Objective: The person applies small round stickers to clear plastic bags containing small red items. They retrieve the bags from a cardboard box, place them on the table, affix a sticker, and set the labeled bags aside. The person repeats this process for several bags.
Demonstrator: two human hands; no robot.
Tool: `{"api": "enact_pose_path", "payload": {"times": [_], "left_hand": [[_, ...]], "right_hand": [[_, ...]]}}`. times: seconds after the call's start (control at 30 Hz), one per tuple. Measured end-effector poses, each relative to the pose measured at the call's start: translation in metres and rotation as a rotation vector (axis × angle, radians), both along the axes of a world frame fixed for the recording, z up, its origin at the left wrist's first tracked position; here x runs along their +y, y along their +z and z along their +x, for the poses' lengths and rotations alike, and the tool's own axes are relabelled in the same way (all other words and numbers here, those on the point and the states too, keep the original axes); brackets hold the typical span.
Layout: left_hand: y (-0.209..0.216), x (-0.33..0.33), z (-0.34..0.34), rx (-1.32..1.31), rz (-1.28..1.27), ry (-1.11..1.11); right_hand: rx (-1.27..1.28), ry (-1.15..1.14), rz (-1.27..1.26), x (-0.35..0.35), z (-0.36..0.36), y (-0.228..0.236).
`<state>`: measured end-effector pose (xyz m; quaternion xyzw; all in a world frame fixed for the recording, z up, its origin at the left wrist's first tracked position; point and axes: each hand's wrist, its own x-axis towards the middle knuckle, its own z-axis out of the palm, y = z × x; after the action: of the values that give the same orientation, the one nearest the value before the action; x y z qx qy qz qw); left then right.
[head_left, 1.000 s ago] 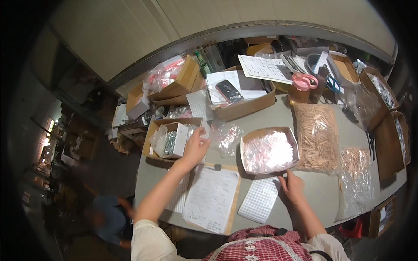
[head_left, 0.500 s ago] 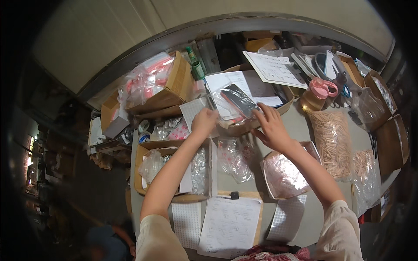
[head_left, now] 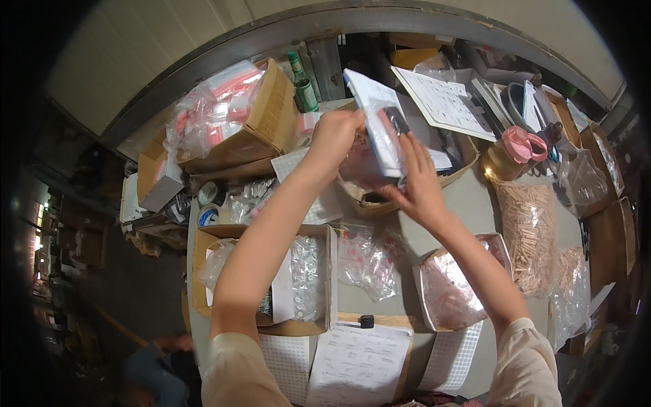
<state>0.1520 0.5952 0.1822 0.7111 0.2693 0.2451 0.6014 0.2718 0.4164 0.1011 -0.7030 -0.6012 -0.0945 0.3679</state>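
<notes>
Left hand (head_left: 333,141) is curled at the left edge of a paper stack (head_left: 376,102), hold partly hidden; right hand (head_left: 420,182) is mostly open, fingers laid along it. Six o'clock: clipped sheet (head_left: 359,366), writing too small to be read. One o'clock: stack, white, blue-edged, steeply tilted over cardboard box (head_left: 462,169), topped by dark phone (head_left: 397,121). Two o'clock: printed card (head_left: 444,102), illegible.

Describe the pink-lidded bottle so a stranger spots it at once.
On the grey table, right of the right hand, lies a plump clear bag of wooden dowels. The bottle stands just beyond its far end; a pink looped lid and amber liquid set it apart from nearby papers.
</notes>
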Motion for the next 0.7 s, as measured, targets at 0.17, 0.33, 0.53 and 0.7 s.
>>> {"api": "enact_pose_path", "payload": {"times": [0.17, 0.33, 0.53, 0.7], "left_hand": [[0.018, 0.004, 0.021, -0.047, -0.159, -0.085], [-0.052, 0.038, 0.024, 0.559, 0.826, 0.009], [-0.069, -0.027, 0.036, 0.778, 0.917, -0.317], [-0.082, -0.067, 0.037, 0.432, 0.757, -0.299]], "right_hand": [[0.014, -0.201, 0.046, 0.004, 0.049, 0.008], [0.075, -0.213, 0.109, 0.001, 0.056, 0.018], [0.189, -0.228, 0.179, -0.019, 0.072, 0.025], [0.219, -0.192, 0.126, -0.03, 0.065, 0.025]]}}
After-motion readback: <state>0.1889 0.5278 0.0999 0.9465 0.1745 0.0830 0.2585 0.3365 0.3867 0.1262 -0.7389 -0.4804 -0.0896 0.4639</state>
